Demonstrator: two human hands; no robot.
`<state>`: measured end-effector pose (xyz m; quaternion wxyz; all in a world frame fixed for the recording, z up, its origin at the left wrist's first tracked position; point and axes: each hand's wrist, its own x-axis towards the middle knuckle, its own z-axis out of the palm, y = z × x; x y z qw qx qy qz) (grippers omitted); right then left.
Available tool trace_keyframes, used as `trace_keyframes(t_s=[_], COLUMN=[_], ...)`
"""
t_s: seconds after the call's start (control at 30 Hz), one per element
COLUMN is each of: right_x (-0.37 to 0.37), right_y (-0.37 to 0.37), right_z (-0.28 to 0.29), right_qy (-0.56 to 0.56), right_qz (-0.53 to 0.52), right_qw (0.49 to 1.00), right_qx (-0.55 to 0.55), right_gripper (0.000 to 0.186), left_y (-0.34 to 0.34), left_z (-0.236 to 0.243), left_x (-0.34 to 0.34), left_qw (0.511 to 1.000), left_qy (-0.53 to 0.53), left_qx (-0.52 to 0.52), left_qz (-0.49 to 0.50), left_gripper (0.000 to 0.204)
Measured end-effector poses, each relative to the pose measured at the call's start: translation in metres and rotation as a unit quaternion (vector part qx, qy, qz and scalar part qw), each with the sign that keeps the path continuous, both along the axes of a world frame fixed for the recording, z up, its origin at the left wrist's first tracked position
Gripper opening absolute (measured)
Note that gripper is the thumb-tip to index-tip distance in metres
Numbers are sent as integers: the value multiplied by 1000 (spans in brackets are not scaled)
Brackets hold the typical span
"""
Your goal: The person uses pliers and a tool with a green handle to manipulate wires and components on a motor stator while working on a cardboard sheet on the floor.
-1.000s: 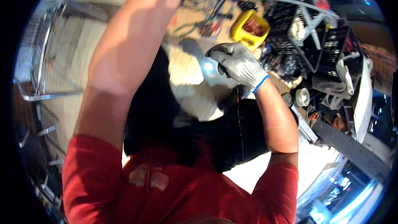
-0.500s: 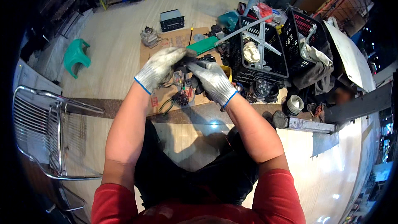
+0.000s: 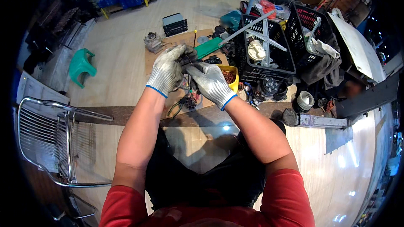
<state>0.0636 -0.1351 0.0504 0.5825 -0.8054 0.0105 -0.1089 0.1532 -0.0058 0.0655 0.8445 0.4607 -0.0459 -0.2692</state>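
Observation:
My left hand, in a white knit glove with a blue cuff, is closed around a small dark part that looks grimy. My right hand, gloved the same way, has its fingers bent against the near right side of that part. Gloves hide most of it, so its kind is unclear. Below the hands, pliers with green handles lie beside a dark round part with copper-coloured bits. A yellow tub holding reddish copper-coloured scraps stands just right of my right hand.
Underneath lies a cardboard sheet. Beyond my hands are a green board, a screwdriver and a black boxy unit. Black crates stand at right. A green stool and metal chair are at left.
The whole view has shifted slightly, so the surroundings sit a little further right at lower left. Both hands remain together at the dark part; more of the yellow tub shows beside the right hand.

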Motion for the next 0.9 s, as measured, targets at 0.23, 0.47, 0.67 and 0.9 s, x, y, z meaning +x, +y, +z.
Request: trace_keyframes(t_s=[0.23,0.47,0.67,0.9], right_x=[-3,-2,3,8], right_y=[-2,-3,-3,-6], right_z=[3,-5,-13,-27], right_qy=[-83,-62,-112,-187], right_qz=[-3,-10,19,12], right_qw=[989,986,966,948], right_qx=[-119,-157,-232,-256], right_gripper=[38,30,30,27], left_y=[5,8,12,3], left_z=[-8,9,4,17], left_x=[11,5,9,-7], left_qw=[996,994,987,995], left_qy=[19,40,12,26], left_qx=[-85,-104,-155,-92], left_qz=[13,17,-35,35], left_gripper=[22,23,25,23])
